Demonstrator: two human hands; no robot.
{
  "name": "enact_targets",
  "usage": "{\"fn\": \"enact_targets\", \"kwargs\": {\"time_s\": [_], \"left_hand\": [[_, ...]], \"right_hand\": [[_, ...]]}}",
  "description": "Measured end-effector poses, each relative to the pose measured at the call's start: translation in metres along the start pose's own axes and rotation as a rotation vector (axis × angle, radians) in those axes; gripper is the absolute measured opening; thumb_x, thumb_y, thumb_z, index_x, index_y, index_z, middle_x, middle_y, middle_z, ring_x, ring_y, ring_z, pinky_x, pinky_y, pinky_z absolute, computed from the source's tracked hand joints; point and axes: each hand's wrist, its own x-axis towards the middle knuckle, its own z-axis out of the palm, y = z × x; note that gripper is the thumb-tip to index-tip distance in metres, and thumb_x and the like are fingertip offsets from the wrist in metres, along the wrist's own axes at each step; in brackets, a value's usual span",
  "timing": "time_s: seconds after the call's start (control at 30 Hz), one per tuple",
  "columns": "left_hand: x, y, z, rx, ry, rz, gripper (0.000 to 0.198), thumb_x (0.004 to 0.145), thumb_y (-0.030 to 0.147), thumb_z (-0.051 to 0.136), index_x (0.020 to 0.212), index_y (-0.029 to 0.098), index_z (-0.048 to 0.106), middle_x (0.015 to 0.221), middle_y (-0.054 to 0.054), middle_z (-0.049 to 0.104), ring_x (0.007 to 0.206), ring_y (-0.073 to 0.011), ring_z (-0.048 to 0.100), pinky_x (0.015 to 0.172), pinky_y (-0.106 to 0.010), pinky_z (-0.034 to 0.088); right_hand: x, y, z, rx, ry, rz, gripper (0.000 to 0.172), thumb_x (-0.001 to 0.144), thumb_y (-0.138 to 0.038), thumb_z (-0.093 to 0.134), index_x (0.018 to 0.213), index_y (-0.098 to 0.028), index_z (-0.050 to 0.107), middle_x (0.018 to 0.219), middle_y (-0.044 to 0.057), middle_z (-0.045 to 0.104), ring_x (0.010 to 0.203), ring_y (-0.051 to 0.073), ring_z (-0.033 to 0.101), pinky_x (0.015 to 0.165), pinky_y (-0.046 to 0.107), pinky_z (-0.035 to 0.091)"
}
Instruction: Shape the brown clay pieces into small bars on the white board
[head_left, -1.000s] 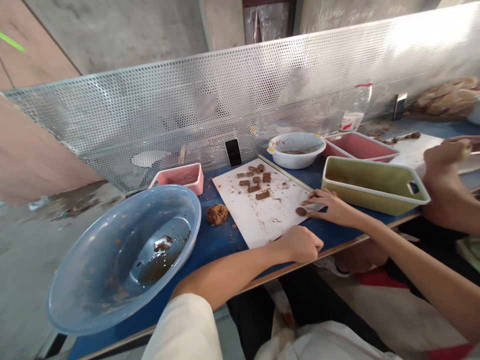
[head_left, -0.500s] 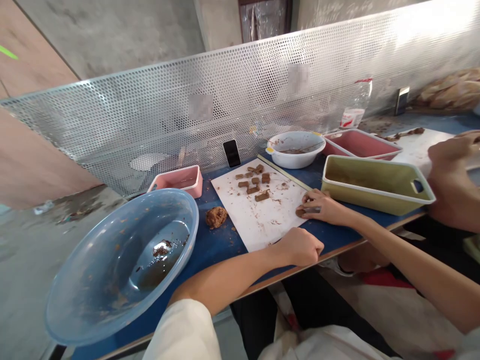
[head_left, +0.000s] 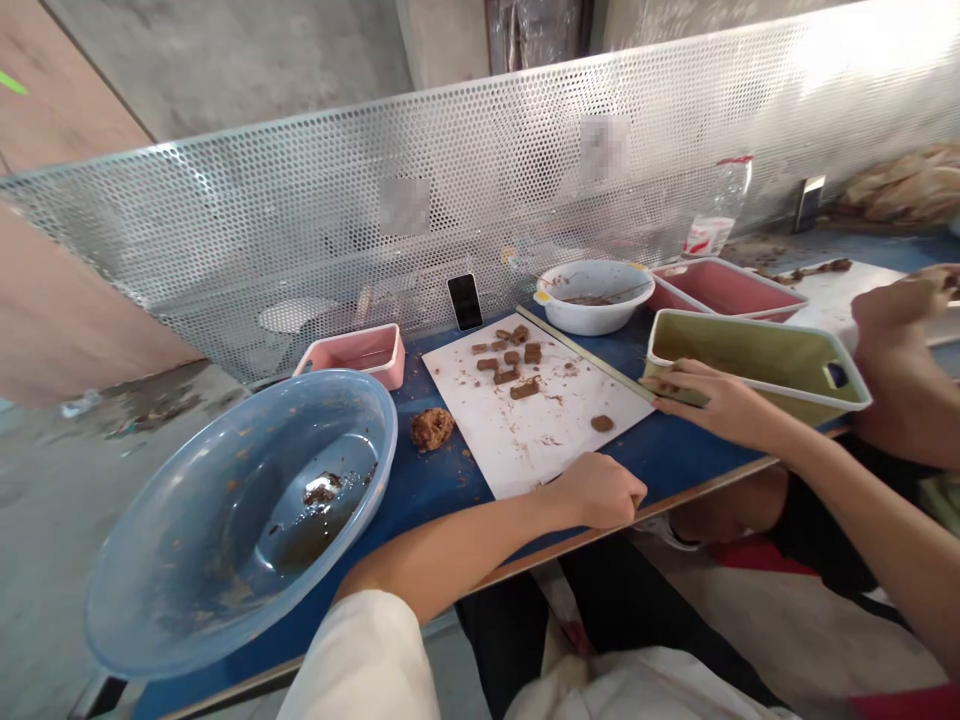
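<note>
My right hand is closed around the near end of a long, thin pale-green stick, beside the olive bin. The stick lies along the right edge of a white board. A round, flat piece of brown clay rests on the board near its right corner. My left hand is a fist at the board's near edge; what it holds, if anything, is hidden. Several short clay pieces lie toward the far end of the board. Left of the board sits a rough clay lump.
A large blue basin with murky water stands at the left. Behind are a pink box, a phone and a white bowl. An olive bin and another person's arm are at the right.
My right hand has let go of the round clay piece, leaving it on the board, and moved right to take hold of the stick's near end. My left fist stays about in place.
</note>
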Motion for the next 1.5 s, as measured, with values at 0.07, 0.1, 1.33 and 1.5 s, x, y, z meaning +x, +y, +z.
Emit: {"fn": "enact_targets", "kwargs": {"time_s": [0.07, 0.1, 1.33, 1.5], "left_hand": [[0.0, 0.0, 0.0, -0.005, 0.003, -0.002, 0.02, 0.085, 0.011, 0.06, 0.078, 0.021, 0.076, 0.089, -0.002, 0.084, 0.085, -0.0196, 0.07, 0.077, -0.031, 0.05], [0.0, 0.001, 0.0, -0.01, 0.005, -0.005, 0.02, 0.085, 0.011, 0.06, 0.078, 0.021, 0.076, 0.089, -0.002, 0.083, 0.085, -0.0196, 0.07, 0.076, -0.031, 0.05], [0.0, 0.0, 0.001, -0.032, 0.014, -0.029, 0.019, 0.089, 0.016, 0.062, 0.083, 0.022, 0.079, 0.088, -0.002, 0.082, 0.083, -0.0198, 0.068, 0.071, -0.032, 0.043], [0.001, -0.004, 0.003, -0.073, 0.046, -0.028, 0.018, 0.087, 0.014, 0.061, 0.078, 0.021, 0.076, 0.086, -0.002, 0.082, 0.083, -0.0194, 0.067, 0.073, -0.032, 0.044]], "right_hand": [[-0.002, 0.002, -0.024, -0.026, 0.091, 0.008, 0.06, 0.101, -0.08, 0.061, 0.119, -0.028, 0.086, 0.114, 0.014, 0.081, 0.099, 0.03, 0.076, 0.094, 0.047, 0.06], [-0.002, 0.003, -0.034, -0.039, 0.138, 0.018, 0.057, 0.102, -0.078, 0.062, 0.119, -0.028, 0.086, 0.117, 0.014, 0.082, 0.099, 0.029, 0.076, 0.092, 0.046, 0.059], [-0.009, 0.016, 0.101, -0.186, -0.111, -0.258, 0.037, 0.114, -0.041, 0.048, 0.125, -0.024, 0.079, 0.127, 0.018, 0.07, 0.123, 0.035, 0.066, 0.111, 0.056, 0.055], [-0.013, 0.016, 0.103, -0.38, -0.11, -0.393, 0.036, 0.116, -0.034, 0.045, 0.126, -0.021, 0.077, 0.13, 0.019, 0.07, 0.126, 0.035, 0.061, 0.108, 0.054, 0.053]]}}
